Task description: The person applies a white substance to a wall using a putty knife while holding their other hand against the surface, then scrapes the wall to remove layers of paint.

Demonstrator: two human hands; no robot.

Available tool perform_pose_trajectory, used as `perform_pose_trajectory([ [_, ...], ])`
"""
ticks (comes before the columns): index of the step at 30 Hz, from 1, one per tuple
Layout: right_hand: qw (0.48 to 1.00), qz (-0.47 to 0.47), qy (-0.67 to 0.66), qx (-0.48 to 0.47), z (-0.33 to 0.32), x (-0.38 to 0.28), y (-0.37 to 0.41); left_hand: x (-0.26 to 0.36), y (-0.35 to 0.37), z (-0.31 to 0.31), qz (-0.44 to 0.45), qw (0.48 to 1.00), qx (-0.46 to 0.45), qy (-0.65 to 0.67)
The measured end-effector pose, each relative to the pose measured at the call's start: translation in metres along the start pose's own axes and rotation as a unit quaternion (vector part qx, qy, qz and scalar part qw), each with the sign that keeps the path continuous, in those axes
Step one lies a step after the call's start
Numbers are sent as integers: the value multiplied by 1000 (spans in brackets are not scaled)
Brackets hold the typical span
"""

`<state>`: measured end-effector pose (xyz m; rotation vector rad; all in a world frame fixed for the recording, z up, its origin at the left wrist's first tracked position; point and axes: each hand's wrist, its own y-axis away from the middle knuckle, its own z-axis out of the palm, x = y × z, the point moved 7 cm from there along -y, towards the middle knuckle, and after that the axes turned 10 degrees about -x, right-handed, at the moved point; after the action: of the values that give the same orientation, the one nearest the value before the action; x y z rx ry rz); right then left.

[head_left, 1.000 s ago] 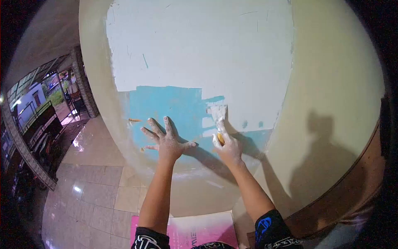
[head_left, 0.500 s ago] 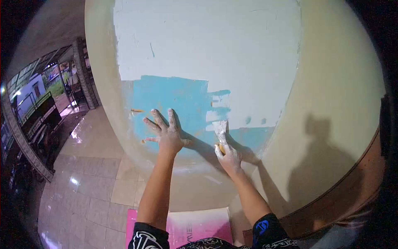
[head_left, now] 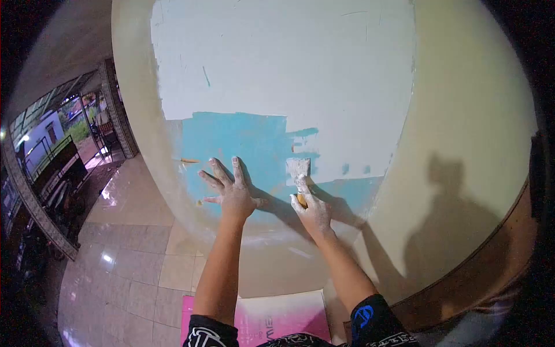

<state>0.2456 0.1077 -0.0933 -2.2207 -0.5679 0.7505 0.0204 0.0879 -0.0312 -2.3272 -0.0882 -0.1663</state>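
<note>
Fingers spread, my left hand (head_left: 234, 194) lies flat against the blue patch (head_left: 231, 136) of the wall, with white powder on its skin. My right hand (head_left: 313, 211) is wrapped round the yellow handle of a putty knife (head_left: 299, 170). The knife's white-coated blade touches the wall at the right edge of the blue patch, where white filler (head_left: 347, 75) and blue streaks meet. White residue covers the fingers of my right hand too.
A pink and white box (head_left: 280, 315) stands below my arms at the wall's foot. Tiled floor (head_left: 130, 254) stretches to the left, towards an opening with railings (head_left: 63, 156). A brown surface (head_left: 462, 283) edges the lower right. My shadow falls on the yellowish wall (head_left: 474, 104).
My right hand has shifted the putty knife left and slightly up, and its blade now points more upright. My left hand stays spread on the same part of the wall. The view has moved slightly.
</note>
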Motion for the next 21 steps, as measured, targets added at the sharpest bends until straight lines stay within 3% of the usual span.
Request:
perform_pose_trajectory([
  [2, 1000, -7, 9, -1, 1, -1, 5, -2, -2, 5, -74, 992, -97, -32],
  [3, 1000, -9, 9, -2, 1, -2, 7, 4, -1, -9, -99, 982, -162, 12],
  [10, 999, 20, 26, -33, -3, -8, -4, 6, -3, -9, -118, 973, -200, -6],
  [11, 999, 21, 27, -31, -2, -6, 1, -3, 1, 7, -53, 995, -87, -8],
  [14, 998, 47, -3, -44, 21, 12, 30, -5, 1, 7, -48, 995, -86, 27],
  [16, 999, -26, -28, 38, 13, 8, 42, 5, -3, -7, -55, 996, -63, -15],
  [18, 997, -4, -69, 19, 18, 16, 51, 5, -3, -10, -122, 972, -200, -14],
  [20, 999, 19, -18, -29, 27, 22, 50, 11, -2, -19, -132, 966, -224, -2],
  [21, 1000, 17, -15, -5, 24, 18, 45, 10, -2, -18, -130, 968, -214, -5],
])
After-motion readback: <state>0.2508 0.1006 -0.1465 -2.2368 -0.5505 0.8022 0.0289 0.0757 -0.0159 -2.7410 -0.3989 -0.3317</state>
